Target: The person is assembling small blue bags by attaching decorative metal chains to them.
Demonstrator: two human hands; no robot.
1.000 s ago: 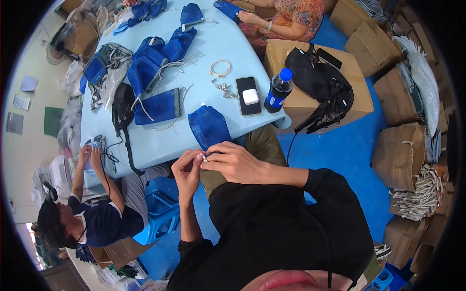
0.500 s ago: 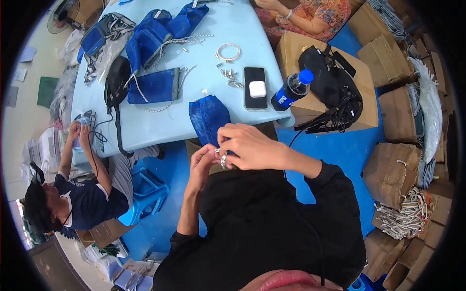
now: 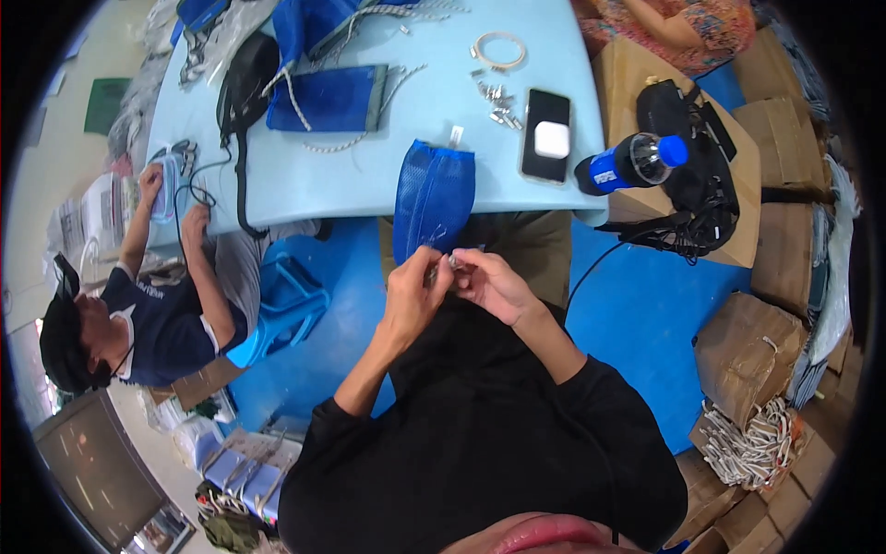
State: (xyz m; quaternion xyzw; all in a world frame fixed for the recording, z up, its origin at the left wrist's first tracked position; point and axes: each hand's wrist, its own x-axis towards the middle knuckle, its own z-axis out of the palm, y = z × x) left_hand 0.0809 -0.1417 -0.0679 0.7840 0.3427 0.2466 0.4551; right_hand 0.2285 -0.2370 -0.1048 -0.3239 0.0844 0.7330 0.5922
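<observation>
My left hand [image 3: 415, 294] and my right hand [image 3: 498, 284] meet just past the table's near edge, fingertips pinched together. Between them shows a bit of something small and silvery, too small to make out. Right beyond my fingers a blue mesh pouch [image 3: 436, 185] with a white tag hangs over the edge, its lower end close to my left fingertips. Thin pale strands lie on the pouch near that end. Farther back on the table is a loose group of small metal pieces [image 3: 498, 103].
The light blue table [image 3: 341, 189] also bears a roll of tape [image 3: 498, 50], a phone [image 3: 546, 162] with a white case on it, a dark drink bottle [image 3: 637, 164] and blue mesh pieces [image 3: 328, 99]. A carton [image 3: 743, 171] stands right. A person [image 3: 171, 314] works at left.
My view has shifted, so the table sits higher and farther right. My right hand has turned from back-up over the left to palm-inward beside it. The person at left has moved their hands apart.
</observation>
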